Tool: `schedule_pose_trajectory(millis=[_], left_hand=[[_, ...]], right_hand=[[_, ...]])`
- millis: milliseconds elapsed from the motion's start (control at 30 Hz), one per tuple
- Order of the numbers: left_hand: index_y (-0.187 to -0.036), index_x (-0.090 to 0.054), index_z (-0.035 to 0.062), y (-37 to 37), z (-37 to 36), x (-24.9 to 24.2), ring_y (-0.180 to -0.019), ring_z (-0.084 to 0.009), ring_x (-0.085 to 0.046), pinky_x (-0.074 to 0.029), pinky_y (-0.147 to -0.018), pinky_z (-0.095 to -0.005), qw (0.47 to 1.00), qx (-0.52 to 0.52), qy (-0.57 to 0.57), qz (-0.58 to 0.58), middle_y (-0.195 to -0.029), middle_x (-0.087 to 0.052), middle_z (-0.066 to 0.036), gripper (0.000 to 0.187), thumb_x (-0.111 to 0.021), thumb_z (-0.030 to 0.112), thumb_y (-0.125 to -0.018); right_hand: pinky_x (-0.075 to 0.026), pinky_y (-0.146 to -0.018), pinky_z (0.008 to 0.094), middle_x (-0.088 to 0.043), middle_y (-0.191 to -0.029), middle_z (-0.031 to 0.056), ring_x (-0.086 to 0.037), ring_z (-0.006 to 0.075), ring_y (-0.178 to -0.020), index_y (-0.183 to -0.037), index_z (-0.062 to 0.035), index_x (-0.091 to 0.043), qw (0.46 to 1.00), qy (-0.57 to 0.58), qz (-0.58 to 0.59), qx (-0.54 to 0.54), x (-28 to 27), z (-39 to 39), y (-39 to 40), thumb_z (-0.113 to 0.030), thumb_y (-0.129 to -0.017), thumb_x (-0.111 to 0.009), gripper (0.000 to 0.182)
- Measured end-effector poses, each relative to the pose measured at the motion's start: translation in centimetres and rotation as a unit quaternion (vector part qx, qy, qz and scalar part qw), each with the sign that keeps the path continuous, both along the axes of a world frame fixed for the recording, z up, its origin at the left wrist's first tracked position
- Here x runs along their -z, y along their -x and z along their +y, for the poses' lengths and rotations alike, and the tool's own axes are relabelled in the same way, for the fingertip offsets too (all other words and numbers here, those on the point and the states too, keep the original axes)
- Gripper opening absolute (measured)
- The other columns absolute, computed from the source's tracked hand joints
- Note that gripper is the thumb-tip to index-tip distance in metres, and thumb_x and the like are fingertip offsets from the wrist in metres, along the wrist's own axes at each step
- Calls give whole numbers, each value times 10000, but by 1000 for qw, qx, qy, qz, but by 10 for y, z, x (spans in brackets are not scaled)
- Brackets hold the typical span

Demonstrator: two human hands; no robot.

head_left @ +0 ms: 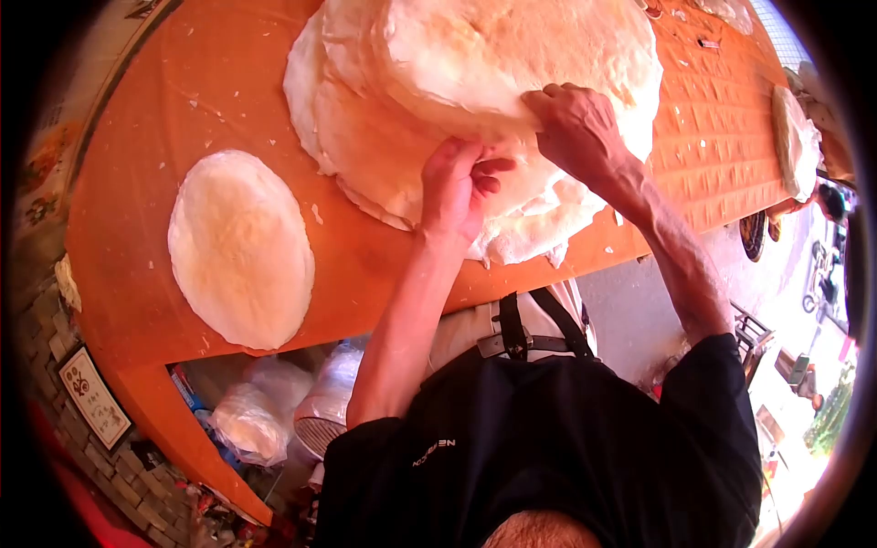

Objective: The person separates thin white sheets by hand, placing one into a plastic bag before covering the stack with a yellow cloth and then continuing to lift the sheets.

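Observation:
A thick, layered pile of white wadding lies on the orange table, its edges ragged and soft. My right hand is closed at the near edge of the pile's upper layer, fingertips pressed into it. Just left of it, my left hand is raised over the lower layers with its fingers curled in; whether a thin strand lies between them is too small to tell. Farther left, a separate flat oval of white wadding rests near the table's front edge.
The orange table carries small white scraps. Another white bundle sits at its right end. Beneath are plastic-wrapped bundles and a sloping table leg. A framed sign stands at lower left.

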State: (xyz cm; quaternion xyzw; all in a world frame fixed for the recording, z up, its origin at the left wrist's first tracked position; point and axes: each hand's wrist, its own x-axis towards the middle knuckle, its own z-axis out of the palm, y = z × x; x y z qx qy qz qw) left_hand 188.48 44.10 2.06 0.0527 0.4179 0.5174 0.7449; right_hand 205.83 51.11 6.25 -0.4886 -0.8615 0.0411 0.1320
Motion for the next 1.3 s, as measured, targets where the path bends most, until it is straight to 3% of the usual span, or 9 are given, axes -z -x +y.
schedule_pose_trajectory(millis=[167,300,500,600,767,833,867,967,1300], left_hand=[[-863,-586,50,0,10,4,-605,-196,-633,-437,-481,-251,999,29,-35,-10,-801,-651,-85,111,-581,142,-927],[-897,-596,52,9,16,1,-649,-190,-615,-441,-522,-262,998,40,-43,-18,-836,-654,-81,126,-518,146,-926],[-1001,-586,59,4,15,-6,-804,-214,-656,-450,-581,-269,995,53,-85,-29,-935,-662,-88,145,-527,173,-935],[-1125,-570,27,17,1,-2,-854,-214,-663,-470,-631,-270,993,74,-67,57,-1021,-663,-110,245,-539,181,-937],[-1234,-524,-10,33,-25,-6,-894,-211,-668,-488,-673,-263,973,61,-4,220,-1082,-651,-133,335,-541,151,-941],[-1237,-525,-33,36,-25,-5,-881,-210,-668,-511,-686,-275,983,32,3,180,-1069,-649,-132,354,-558,134,-926],[-1208,-541,-19,35,-24,-7,-900,-227,-671,-513,-692,-270,987,21,8,159,-1072,-653,-137,307,-551,127,-938],[-1150,-563,12,29,-20,-2,-933,-253,-672,-531,-721,-284,997,-4,17,77,-1059,-662,-144,229,-559,114,-945],[-1019,-547,88,23,-11,5,-802,-189,-676,-497,-570,-240,999,-29,-6,30,-952,-677,-115,110,-592,145,-937]], right_hand=[[-486,-616,443,-628,-704,178,-632,353,-687,-749,-25,-627,997,74,-5,11,-13,12,20,-77,-714,-593,72],[-518,-721,416,-663,-859,176,-637,351,-850,-976,-16,-599,991,-18,127,-29,-5,-19,17,-257,-723,-710,367],[-526,-740,427,-677,-916,148,-651,338,-899,-1014,-49,-640,995,-89,30,38,29,-8,5,-90,-707,-661,310],[-520,-599,435,-652,-757,126,-653,319,-715,-918,-119,-657,997,8,-36,75,-6,21,-2,-18,-687,-609,257],[-494,-549,413,-647,-752,157,-645,327,-656,-904,-87,-661,974,-198,5,108,-125,20,-6,10,-760,-570,197],[-523,-621,413,-669,-820,150,-663,319,-720,-951,-104,-679,986,-140,-16,86,-108,6,-3,-10,-744,-584,246],[-445,-469,422,-590,-606,120,-590,299,-530,-751,-60,-600,984,-170,47,8,-75,8,-1,-23,-690,-581,73],[-495,-591,458,-635,-690,138,-639,347,-681,-803,-65,-636,995,60,-71,42,-2,5,8,-36,-696,-589,121],[-499,-609,428,-638,-716,124,-632,330,-716,-757,-61,-647,1000,0,1,11,2,0,12,-51,-669,-626,91]])
